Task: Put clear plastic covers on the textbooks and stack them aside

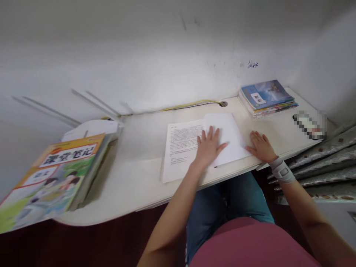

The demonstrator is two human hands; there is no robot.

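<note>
An open booklet [180,148] of white sheets lies on the desk in front of me, its left page full of printed text. The right page [225,129] looks blank, with its lower right corner close to my right hand. My left hand [208,148] rests flat with fingers spread over the middle of the booklet, across the fold between the two pages. My right hand [261,147] lies open on the desk just right of the booklet, its thumb near the page edge. A grey strap [282,170] is around my right wrist.
A pile of books [55,178] with a colourful cover stands at the desk's left end. Another book stack [267,94] sits at the back right, near a blurred-out phone-like object [310,125]. A yellow cable [191,104] runs along the wall to a hole. Patterned curtain fabric [328,155] hangs at the right.
</note>
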